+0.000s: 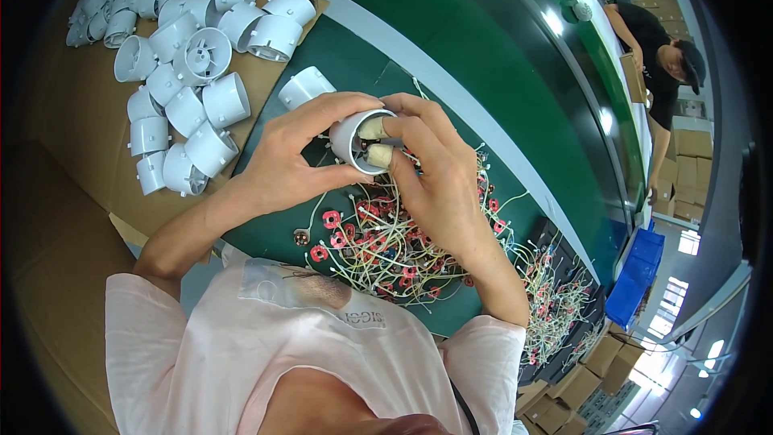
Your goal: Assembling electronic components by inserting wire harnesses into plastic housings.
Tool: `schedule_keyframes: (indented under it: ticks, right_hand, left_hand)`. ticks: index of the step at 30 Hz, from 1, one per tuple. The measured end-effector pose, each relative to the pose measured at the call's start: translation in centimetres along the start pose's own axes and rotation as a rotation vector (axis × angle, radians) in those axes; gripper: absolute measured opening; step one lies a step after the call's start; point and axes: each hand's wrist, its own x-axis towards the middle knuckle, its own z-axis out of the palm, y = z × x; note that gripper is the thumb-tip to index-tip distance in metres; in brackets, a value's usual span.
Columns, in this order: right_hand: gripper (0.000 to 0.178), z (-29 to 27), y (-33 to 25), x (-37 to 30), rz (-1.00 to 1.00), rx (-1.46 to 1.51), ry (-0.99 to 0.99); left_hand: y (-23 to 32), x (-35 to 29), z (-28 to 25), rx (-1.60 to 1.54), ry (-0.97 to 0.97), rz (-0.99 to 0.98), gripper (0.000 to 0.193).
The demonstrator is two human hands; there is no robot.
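My left hand [294, 145] is wrapped round a white plastic cylindrical housing [343, 143], its open end tilted toward my right. Two fingers of my right hand [439, 173], in pale finger cots, reach into that opening. They pinch a small motor coil [369, 143], of which only a dark, coppery bit shows between the fingertips. Another white housing [304, 87] lies on the green surface just beyond my left hand. Below my hands spreads a tangled pile of red ring-shaped motor coils [378, 238] with thin white and yellow wires.
A cardboard box [88, 137] at the left holds many white housings [205, 56]. More wired coils [555, 306] fill a black tray at the right. Past a pale edge strip runs a green conveyor belt [483, 40]. Blue bins [636, 274] and a co-worker [656, 56] are farther right.
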Motion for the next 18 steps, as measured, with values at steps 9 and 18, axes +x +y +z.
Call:
schedule_keyframes:
  ticks: [9,18]
  right_hand:
    - [0.026,0.3,0.9,0.2,0.184,0.145,-0.017]
    - [0.021,-3.9,11.4,5.4,0.464,-0.355,0.124]
  left_hand:
    - [-0.2,0.5,0.1,0.12,0.04,0.054,0.062]
    - [-1.4,0.4,-0.8,1.173,-0.078,0.022,0.061]
